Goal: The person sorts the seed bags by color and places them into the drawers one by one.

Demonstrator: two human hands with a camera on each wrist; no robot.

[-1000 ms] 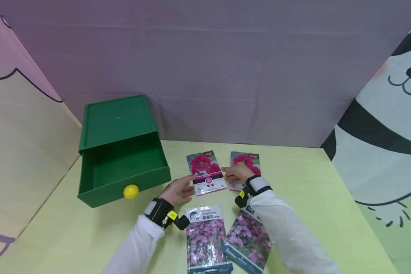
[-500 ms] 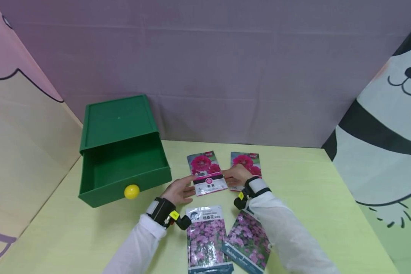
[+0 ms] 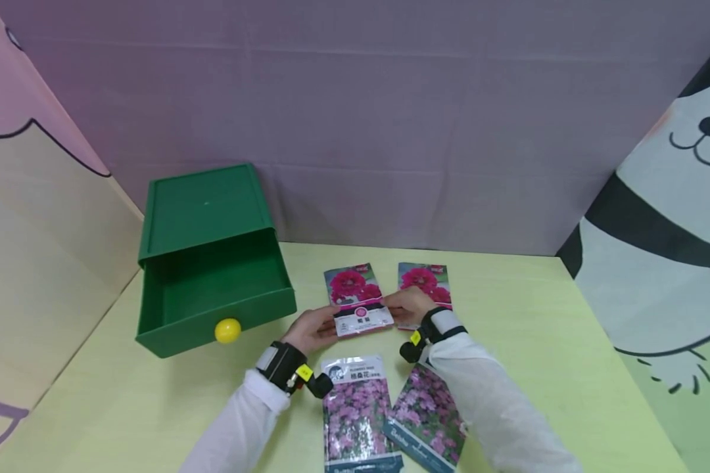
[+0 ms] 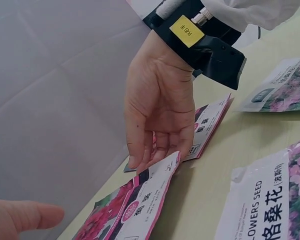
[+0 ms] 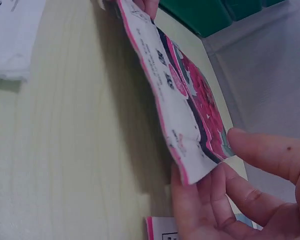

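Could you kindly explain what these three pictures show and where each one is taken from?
No machine here: a person works with bare hands, wearing one camera on the head and one on each wrist. The head view looks down on a yellow-green table. The left hand and right hand lift a red-flower seed packet by its near corners; the wrist views show that packet close up, one edge raised. A second red packet and two purple-flower packets lie flat. An open green drawer with a yellow knob sits at left.
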